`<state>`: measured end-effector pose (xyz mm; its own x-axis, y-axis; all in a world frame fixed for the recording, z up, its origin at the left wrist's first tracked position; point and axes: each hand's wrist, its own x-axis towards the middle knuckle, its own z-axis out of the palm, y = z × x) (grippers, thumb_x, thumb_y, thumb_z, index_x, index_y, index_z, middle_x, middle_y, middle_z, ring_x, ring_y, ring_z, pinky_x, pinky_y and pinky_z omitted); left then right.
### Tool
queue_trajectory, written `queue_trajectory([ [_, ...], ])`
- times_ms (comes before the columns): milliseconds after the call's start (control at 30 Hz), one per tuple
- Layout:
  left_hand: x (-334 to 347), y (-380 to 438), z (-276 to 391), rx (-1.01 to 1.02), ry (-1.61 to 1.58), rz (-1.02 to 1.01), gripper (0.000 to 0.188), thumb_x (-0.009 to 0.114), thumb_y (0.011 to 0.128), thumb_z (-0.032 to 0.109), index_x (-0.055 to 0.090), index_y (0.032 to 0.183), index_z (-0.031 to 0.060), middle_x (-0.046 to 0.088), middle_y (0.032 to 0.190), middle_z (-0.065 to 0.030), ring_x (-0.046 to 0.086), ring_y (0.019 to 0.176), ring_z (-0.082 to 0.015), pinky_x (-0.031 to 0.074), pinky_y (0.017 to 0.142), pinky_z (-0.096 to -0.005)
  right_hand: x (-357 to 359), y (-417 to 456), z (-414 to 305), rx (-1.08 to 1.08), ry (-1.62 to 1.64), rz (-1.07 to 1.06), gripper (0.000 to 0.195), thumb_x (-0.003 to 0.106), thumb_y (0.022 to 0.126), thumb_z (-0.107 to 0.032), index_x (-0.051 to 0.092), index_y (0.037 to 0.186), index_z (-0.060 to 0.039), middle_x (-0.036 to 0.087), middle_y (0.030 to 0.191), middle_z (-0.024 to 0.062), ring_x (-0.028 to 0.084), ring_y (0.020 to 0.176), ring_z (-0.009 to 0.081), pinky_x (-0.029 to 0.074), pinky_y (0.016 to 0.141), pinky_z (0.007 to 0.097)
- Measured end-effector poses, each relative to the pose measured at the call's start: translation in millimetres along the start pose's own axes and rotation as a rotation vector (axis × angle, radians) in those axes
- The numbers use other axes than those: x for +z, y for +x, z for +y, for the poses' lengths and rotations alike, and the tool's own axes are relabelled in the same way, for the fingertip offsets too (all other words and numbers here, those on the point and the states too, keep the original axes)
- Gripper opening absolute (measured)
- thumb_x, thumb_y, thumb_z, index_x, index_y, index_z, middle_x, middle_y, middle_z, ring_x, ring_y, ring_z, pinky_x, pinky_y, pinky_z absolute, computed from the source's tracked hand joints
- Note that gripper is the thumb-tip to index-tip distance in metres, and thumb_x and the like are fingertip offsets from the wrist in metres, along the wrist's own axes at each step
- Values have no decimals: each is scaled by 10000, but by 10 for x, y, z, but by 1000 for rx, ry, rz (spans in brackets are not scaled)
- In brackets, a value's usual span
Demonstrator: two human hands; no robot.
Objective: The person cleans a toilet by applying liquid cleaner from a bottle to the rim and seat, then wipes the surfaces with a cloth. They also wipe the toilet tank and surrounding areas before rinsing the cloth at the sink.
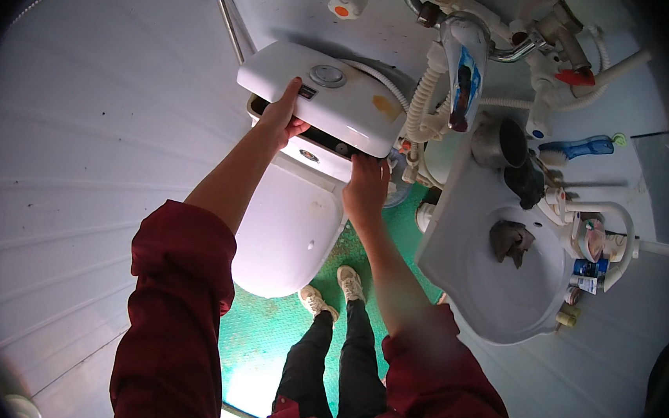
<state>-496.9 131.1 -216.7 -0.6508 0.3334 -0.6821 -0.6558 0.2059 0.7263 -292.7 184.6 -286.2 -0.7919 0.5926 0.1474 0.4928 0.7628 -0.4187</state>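
Both my hands hold the white lid of a toilet cistern (342, 112), which has a round silver flush button (328, 76) on top. My left hand (283, 113) grips its front edge, thumb on top and fingers beneath. My right hand (367, 185) has its fingertips at the front edge, nearer the right end. The lid sits raised and askew, and a dark gap shows between it and the white cistern (329, 161). Below the cistern, the toilet's white seat cover (286, 229) is down.
To the right is a white washbasin (481, 285) with a grey cloth (510, 241), a metal mug (499, 142) and a blue brush (581, 147). A mixer tap (467, 60) and corrugated hoses hang beside the lid's right end. A blue-handled pole (224, 6) leans behind. The floor (266, 327) is green.
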Motion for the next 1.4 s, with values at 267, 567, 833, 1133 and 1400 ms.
queue_trajectory([
  [267, -27, 77, -33, -14, 11, -48, 554, 623, 792, 559, 579, 980, 39, 593, 828, -39, 586, 677, -125, 551, 679, -292, 598, 716, 161, 273, 182, -388, 534, 462, 836, -219, 379, 1318, -5, 358, 1384, 205, 294, 1299, 368, 176, 1105, 442],
  [567, -72, 26, -20, -11, -33, -69, 504, 650, 802, 494, 557, 985, 34, 576, 834, -58, 574, 668, -133, 558, 704, -296, 519, 840, 85, 195, 51, -487, 516, 399, 876, -269, 366, 1357, -84, 332, 1418, 167, 280, 1321, 320, 211, 1097, 401],
  [833, 36, 24, -11, -3, -3, -37, 533, 621, 803, 540, 574, 1002, 47, 599, 859, -43, 595, 703, -130, 543, 713, -296, 492, 985, 140, 20, -20, -503, 401, 408, 871, -258, 503, 1225, -95, 509, 1257, 155, 461, 1181, 305, 339, 1012, 432],
  [1133, -20, 1, -7, -3, -35, -35, 538, 678, 765, 524, 561, 966, 39, 568, 797, -48, 558, 654, -131, 549, 665, -297, 168, 34, -79, 35, 188, 35, 433, 494, 766, 29, 522, 1181, -91, 508, 1246, 143, 430, 1218, 319, 284, 1025, 503],
  [1400, -5, 46, -26, -5, -16, -28, 549, 653, 780, 536, 560, 996, 40, 578, 849, -55, 577, 694, -139, 550, 703, -309, 119, -1034, -310, 73, 354, 34, 343, 521, 774, 33, 551, 1098, -78, 548, 1169, 118, 460, 1173, 296, 281, 1022, 475],
])
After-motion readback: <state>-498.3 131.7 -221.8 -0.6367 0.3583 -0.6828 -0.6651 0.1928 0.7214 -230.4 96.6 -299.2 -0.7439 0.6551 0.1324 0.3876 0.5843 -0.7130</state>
